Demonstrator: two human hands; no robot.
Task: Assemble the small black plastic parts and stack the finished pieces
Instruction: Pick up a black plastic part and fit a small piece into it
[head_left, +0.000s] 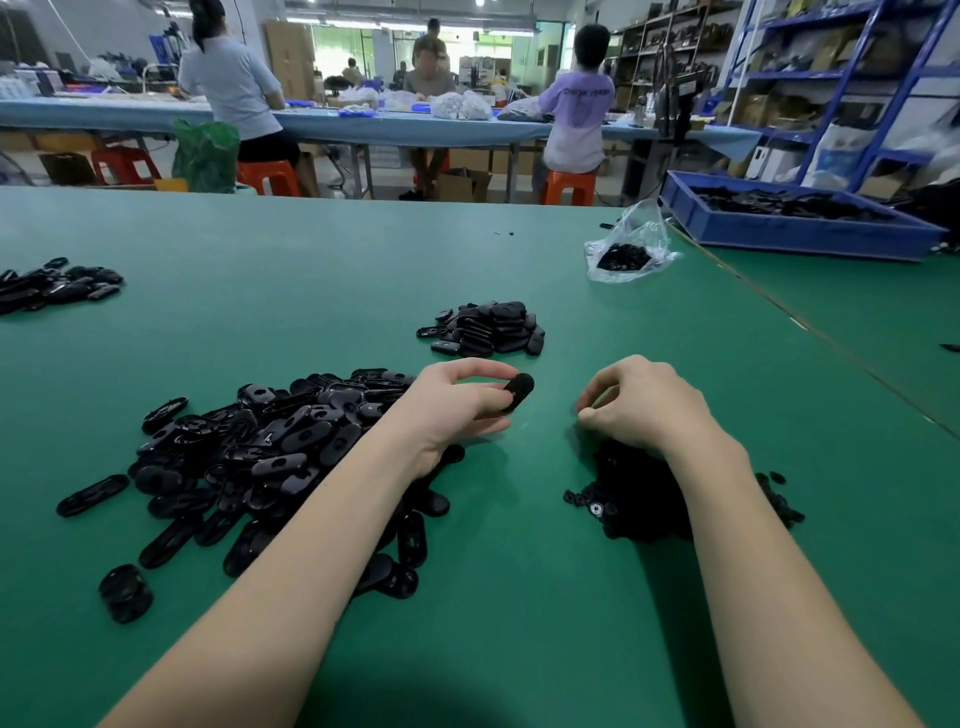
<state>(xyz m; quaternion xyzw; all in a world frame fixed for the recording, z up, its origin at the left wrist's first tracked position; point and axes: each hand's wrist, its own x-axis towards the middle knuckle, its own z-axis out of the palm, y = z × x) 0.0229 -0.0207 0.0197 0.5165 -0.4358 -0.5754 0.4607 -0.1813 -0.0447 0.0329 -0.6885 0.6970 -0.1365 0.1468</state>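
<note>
Head view: two bare forearms reach up from the bottom edge over a green table mat (291, 249).
Far-left pile: flat black oval parts (54, 285) at the left edge, upper middle.
Big heap: loose glossy black oval plastic shells (270, 447), lower left of centre, partly under the left forearm.
Left hand (457, 402): centre of frame, fingers and thumb pinching one black oval plastic piece (515, 392) just above the mat.
Stacked pile: tidy heap of black oval pieces (488, 328) just above the left hand.
Right hand (641, 402): right of centre, near the held piece but apart from it, fingertips curled to the thumb; whether they grasp anything cannot be told.
Small parts: heap of tiny black round pieces (639, 499) under the right wrist.
Clear plastic bag (626, 249): upper right, black parts inside.
Blue plastic crate (795, 218): far right, holding black parts.
Room: workers on orange stools at a long blue-covered bench across the top.
</note>
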